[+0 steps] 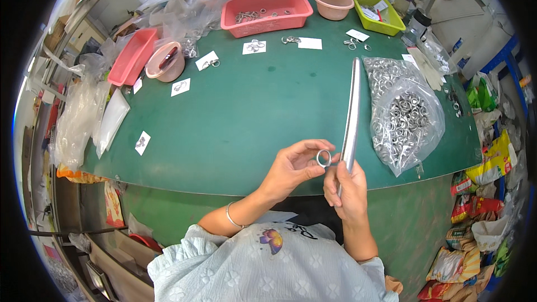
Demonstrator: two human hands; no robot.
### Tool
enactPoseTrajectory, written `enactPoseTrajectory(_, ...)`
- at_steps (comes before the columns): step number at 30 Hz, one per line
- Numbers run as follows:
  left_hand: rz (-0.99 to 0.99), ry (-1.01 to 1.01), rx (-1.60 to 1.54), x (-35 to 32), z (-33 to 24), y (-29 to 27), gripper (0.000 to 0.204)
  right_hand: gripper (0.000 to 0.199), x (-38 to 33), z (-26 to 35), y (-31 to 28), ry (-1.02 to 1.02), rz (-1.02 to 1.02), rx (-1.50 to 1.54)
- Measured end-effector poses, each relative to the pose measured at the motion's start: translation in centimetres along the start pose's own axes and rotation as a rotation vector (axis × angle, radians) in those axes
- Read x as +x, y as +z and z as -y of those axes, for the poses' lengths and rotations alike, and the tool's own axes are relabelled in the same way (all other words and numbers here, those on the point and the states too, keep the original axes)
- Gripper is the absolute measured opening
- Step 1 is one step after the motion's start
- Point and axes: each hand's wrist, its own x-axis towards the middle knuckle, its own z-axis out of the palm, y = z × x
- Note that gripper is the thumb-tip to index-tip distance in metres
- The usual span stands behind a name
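Between the thumb and fingertips of my left hand (292, 169) is a silver ring (318, 158), its round opening facing me. My right hand (348, 190) grips the lower end of a long silver ring mandrel (352, 112), which points up and away over the table's near edge. The ring sits just left of the mandrel and apart from its tip. To the right, a clear plastic bag (386, 134) bulges with many silver rings (409, 111), its mouth lying open.
Small white cards (180, 86) with rings lie across the green table (251, 112). Along the far side stand a pink tray (268, 25), a pale pink bowl (334, 12) and a yellow-green basket (391, 27). Plastic sheets (78, 128) pile up left; packets (492, 159) crowd the right.
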Motion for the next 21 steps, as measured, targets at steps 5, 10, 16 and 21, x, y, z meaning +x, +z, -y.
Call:
enactPoseTrajectory(5, -0.141, -0.031, 0.013, -0.5, -2.8, -1.3, 0.033, 0.031, -1.8, 0.7, -2.3, -0.047, 0.016, -0.349)
enactPoseTrajectory(10, -0.184, 0.103, 0.144, -1.0, -4.1, -2.8, 0.035, 0.022, -4.4, 3.0, -3.8, 0.019, 0.053, -0.744)
enactPoseTrajectory(16, -0.214, 0.136, 0.15, -1.4, -4.9, -2.8, 0.037, 0.021, -5.0, 4.6, -3.7, -0.015, 0.01, -0.986)
enactPoseTrajectory(21, -0.04, 0.005, 0.178, -1.5, -4.8, -2.7, 0.033, 0.022, -4.5, 5.5, -2.7, -0.142, 0.101, -1.126)
